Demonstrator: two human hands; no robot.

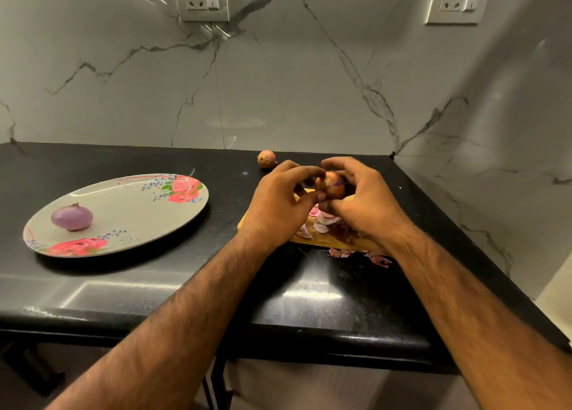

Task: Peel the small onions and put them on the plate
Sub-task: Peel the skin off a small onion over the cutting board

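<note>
Black counter under marble wall: I've got both hands up over the wooden board, left hand and right hand pinching the half-peeled onion between fingertips. Its axis I can't tell. One peeled onion sits tip-up on the plate; an unpeeled onion lies behind.

A plate sits left on the surface, holding one onion. A cutting board lies right; another onion rests behind it.
</note>
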